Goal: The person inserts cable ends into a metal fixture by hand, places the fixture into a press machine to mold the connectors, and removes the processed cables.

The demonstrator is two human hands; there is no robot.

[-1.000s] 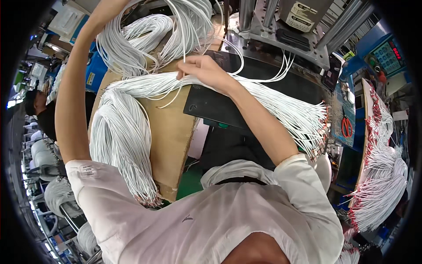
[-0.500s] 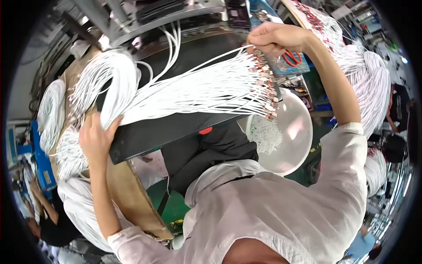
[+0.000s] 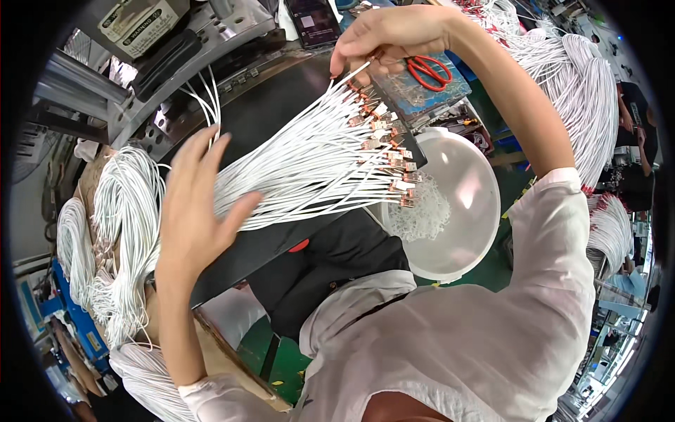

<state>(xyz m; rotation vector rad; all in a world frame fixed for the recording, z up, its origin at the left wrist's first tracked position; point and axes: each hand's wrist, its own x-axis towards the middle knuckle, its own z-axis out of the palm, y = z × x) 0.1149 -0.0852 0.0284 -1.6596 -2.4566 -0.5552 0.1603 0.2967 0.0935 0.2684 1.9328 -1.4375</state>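
Note:
A fanned bundle of white cables (image 3: 295, 162) lies across a black board (image 3: 246, 257) over my lap. Small metal connectors (image 3: 383, 133) with orange-red parts finish their right-hand ends. At the far end of that row, my right hand (image 3: 390, 35) pinches a white cable near its tip. My left hand (image 3: 190, 204) lies over the left part of the bundle, fingers outstretched and thumb apart, gripping nothing. Further loose white cables (image 3: 213, 105) rise beyond its fingertips; their lower run is hidden behind the hand.
Red-handled scissors (image 3: 429, 72) rest on a blue surface beyond my right hand. A white tub (image 3: 467, 211) with clear plastic bits stands right of the board. Coiled white cables (image 3: 126, 218) hang at left, more at right (image 3: 580, 105). Metal machinery (image 3: 190, 56) and a phone (image 3: 311, 21) are behind.
My left hand has let go of the coiled cables at left and moved right, over the fanned bundle. My right hand has shifted left in view, still pinching. The view has turned.

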